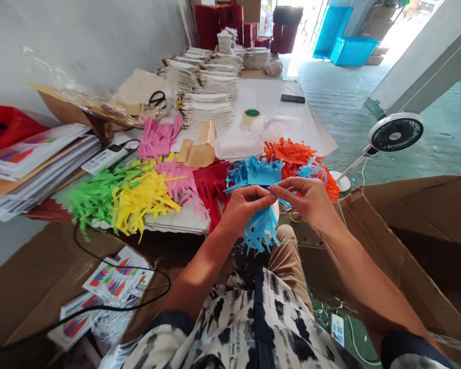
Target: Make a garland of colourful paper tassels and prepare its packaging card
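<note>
While both hands meet just off the table's near edge, right of its middle, a blue tissue fringe hangs below them, its cut strips pointing down over the lap. Left hand: thumb and index closed to a pinch on the fringe's upper end. Right hand: thumb and index pinched on the same end, tips almost against the left's. Other fingers curled, partly hidden.

Table, along near edge, left to right: green fringe by the near left corner, yellow fringe, light pink fringe, red fringe, blue fringe stack just beyond the hands, orange fringe toward the near right corner. Fan stands by that corner. Clear plastic tray sits behind the blue stack, tape roll farther back, black slab, maybe a phone, near the right edge. White paper bundles run toward the far edge; black-handled scissors left of them.
</note>
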Motion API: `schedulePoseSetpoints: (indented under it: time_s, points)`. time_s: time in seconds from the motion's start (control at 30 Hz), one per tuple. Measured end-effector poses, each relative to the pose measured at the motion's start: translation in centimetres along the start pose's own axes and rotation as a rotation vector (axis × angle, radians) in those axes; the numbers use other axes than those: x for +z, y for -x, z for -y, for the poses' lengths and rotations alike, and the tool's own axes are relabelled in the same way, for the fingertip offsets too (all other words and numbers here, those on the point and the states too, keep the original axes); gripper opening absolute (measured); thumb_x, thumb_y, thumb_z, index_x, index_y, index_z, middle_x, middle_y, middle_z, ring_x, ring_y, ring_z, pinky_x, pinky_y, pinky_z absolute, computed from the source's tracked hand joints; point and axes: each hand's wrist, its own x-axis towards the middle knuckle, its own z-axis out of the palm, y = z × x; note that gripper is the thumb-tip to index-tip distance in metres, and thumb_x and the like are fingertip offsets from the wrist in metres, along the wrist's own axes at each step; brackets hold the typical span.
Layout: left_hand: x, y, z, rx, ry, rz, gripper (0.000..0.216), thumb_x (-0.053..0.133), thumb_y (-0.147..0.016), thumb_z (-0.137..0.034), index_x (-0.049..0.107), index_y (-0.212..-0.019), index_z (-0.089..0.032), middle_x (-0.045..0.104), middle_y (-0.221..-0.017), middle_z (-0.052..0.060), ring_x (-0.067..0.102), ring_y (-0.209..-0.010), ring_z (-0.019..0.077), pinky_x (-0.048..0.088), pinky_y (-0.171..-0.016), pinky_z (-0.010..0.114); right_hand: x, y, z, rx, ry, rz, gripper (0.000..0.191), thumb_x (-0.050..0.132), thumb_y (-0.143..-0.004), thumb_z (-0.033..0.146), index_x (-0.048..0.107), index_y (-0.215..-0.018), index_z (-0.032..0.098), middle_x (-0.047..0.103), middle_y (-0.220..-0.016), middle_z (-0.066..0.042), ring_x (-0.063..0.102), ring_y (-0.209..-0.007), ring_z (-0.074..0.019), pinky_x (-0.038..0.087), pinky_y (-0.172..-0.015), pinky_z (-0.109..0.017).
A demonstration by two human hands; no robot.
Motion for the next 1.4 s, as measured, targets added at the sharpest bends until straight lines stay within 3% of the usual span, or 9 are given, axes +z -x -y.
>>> schedulePoseSetpoints:
  time_s: [0.13, 0.23, 0.4, 0.47, 0.57, 0.8, 0.97, 1.13, 1.4]
  points:
    - [-0.2, 0.1, 0.2, 0.046, -0.006, -0.086, 0.032, 0.101, -0.063, -0.04, 0.083, -0.078, -0.019, 0.078, -0.079, 0.001, 0.064, -0.069, 0.0105, 0.049, -0.069, 0.025, 0.9, -0.2, -0.2, -0.103, -0.006, -0.078, 0.022, 0.082, -0.087, 0.046, 0.081, -0.078, 0.026, 0.073, -0.076, 0.0, 0.062, -0.075, -0.0162, 0.045, -0.071, -0.034]
    - [-1.1, 0.0, 0.3, 0.058, 0.02, -0.158, 0.034, 0.101, -0.063, -0.041, 0.083, -0.082, -0.019, 0.079, -0.079, 0.002, 0.068, -0.07, 0.0124, 0.051, -0.071, 0.026, 1.5, -1.8, -0.3, -0.149, -0.028, 0.001, 0.025, 0.078, -0.091, 0.049, 0.082, -0.08, 0.027, 0.075, -0.079, 0.0, 0.064, -0.076, -0.0172, 0.047, -0.072, -0.034]
    - [-3.6, -0.6, 0.1, 0.1, 0.032, -0.23, 0.035, 0.1, -0.066, -0.038, 0.077, -0.083, -0.019, 0.079, -0.079, 0.001, 0.075, -0.078, 0.0154, 0.056, -0.077, 0.026, 2.9, -10.7, -2.0, -0.151, 0.306, -0.061, 0.03, 0.067, -0.098, 0.048, 0.084, -0.103, 0.023, 0.081, -0.094, -0.004, 0.072, -0.087, -0.0206, 0.052, -0.079, -0.035]
    - [-4.7, -0.8, 0.1, 0.077, 0.057, -0.238, 0.041, 0.1, -0.065, -0.036, 0.079, -0.096, -0.021, 0.079, -0.081, 0.0, 0.076, -0.079, 0.0153, 0.056, -0.078, 0.026, 4.2, -15.5, -3.3, -0.09, 0.66, -0.002, 0.029, 0.06, -0.102, 0.037, 0.082, -0.116, 0.024, 0.082, -0.109, -0.005, 0.074, -0.096, -0.0211, 0.053, -0.087, -0.035]
    - [-6.0, -0.9, -0.1, 0.052, 0.078, -0.256, 0.048, 0.098, -0.069, -0.035, 0.081, -0.112, -0.022, 0.079, -0.087, 0.0, 0.075, -0.079, 0.0136, 0.056, -0.081, 0.025, 6.9, -21.5, -5.5, -0.021, 0.826, 0.094, 0.028, 0.061, -0.097, 0.027, 0.083, -0.114, 0.023, 0.082, -0.114, -0.009, 0.073, -0.104, -0.026, 0.053, -0.092, -0.038]
    - [-7.5, -1.0, -0.1, 0.039, 0.013, -0.305, 0.028, 0.089, -0.081, -0.04, 0.08, -0.095, -0.018, 0.08, -0.079, 0.003, 0.072, -0.073, 0.0136, 0.053, -0.077, 0.025, 11.6, -26.7, -8.3, 0.055, 0.978, 0.255, 0.018, 0.076, -0.085, 0.028, 0.085, -0.099, 0.02, 0.081, -0.113, -0.015, 0.072, -0.109, -0.0308, 0.054, -0.093, -0.038]
    - [-7.9, -1.0, -0.1, 0.1, -0.044, -0.334, 0.027, 0.086, -0.084, -0.042, 0.081, -0.093, -0.018, 0.077, -0.075, 0.002, 0.069, -0.068, 0.0129, 0.053, -0.072, 0.025, 11.6, -26.5, -7.9, 0.046, 0.964, 0.216, 0.014, 0.071, -0.085, 0.021, 0.083, -0.093, 0.02, 0.081, -0.108, -0.015, 0.072, -0.107, -0.0304, 0.053, -0.091, -0.037]
    - [-7.4, -0.2, -0.6, 0.14, -0.059, -0.365, 0.027, 0.087, -0.083, -0.042, 0.082, -0.092, -0.017, 0.075, -0.072, 0.001, 0.067, -0.069, 0.0129, 0.053, -0.073, 0.025, 9.1, -23.8, -5.5, -0.029, 0.839, 0.092, 0.023, 0.058, -0.096, 0.023, 0.076, -0.11, 0.018, 0.08, -0.108, -0.011, 0.073, -0.099, -0.0248, 0.053, -0.089, -0.036]
    - [-4.8, 1.5, -1.3, 0.271, -0.226, -0.336, 0.023, 0.083, -0.088, -0.041, 0.08, -0.088, -0.018, 0.072, -0.073, 0.0, 0.064, -0.07, 0.0118, 0.05, -0.073, 0.025, 4.8, -9.1, 0.0, -0.172, 0.0, 0.097, 0.019, 0.077, -0.093, 0.04, 0.078, -0.098, 0.022, 0.079, -0.086, -0.003, 0.071, -0.074, -0.0161, 0.052, -0.067, -0.029]
